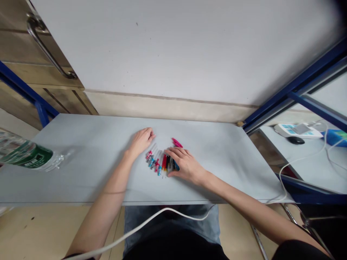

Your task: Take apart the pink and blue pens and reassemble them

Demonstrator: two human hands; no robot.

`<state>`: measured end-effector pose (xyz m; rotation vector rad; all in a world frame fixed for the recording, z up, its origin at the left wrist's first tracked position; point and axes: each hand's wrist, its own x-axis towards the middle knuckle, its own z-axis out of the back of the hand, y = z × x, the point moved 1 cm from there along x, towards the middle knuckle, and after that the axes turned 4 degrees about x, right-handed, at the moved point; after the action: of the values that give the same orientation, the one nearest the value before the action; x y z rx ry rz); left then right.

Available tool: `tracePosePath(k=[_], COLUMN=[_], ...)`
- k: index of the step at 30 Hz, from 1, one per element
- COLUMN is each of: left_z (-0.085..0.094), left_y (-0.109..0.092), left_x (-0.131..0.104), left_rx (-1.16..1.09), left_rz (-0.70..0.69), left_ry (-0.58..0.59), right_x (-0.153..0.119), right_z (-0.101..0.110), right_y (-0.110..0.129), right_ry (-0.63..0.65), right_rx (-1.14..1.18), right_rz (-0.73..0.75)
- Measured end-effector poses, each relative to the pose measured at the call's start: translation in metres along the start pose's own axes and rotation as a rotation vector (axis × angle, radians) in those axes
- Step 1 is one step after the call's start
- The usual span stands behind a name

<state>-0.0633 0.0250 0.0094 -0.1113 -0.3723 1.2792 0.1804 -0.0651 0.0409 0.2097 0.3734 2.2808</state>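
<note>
Several pens (155, 161) with clear barrels and pink, blue and dark ends lie side by side in a slanted row on the grey table. Right of them are red and black pens (164, 161), partly covered by my right hand (184, 164), whose thumb and fingers are spread around that end of the row. Two pink pens (177, 142) lie just beyond my right fingers. My left hand (142, 140) rests on the table up and left of the row, its fingers curled; whether anything is in them is hidden.
A large plastic bottle (32, 153) with a green label lies at the left. A white cable (151, 219) crosses in front of my body. Blue frame bars (292, 86) flank the table (217, 144). On a side surface are a black mouse (295, 140) and a white device (307, 130).
</note>
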Motion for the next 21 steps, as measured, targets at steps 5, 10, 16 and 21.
tracePosePath(k=[5,10,16,21], left_z=[0.0011,0.0008,0.0008,0.0008], left_y=[-0.0009,-0.0009,-0.0002,0.0004], left_x=[-0.0003,-0.0003,-0.0005,-0.0005], left_rx=[-0.008,-0.015,-0.014,-0.017], left_rz=[0.005,0.015,0.004,-0.002], left_ry=[0.006,0.009,0.008,0.007], right_x=[-0.0005,-0.0007,0.0001,0.0009], right_z=[-0.0024,-0.0044,-0.0066,-0.0066], right_y=[-0.0002,0.0004,-0.0010,-0.0011], right_ry=[-0.043,-0.058,-0.090,-0.100], right_rx=[0.009,0.024,0.010,-0.003], right_rz=[0.006,-0.006,0.001,0.002])
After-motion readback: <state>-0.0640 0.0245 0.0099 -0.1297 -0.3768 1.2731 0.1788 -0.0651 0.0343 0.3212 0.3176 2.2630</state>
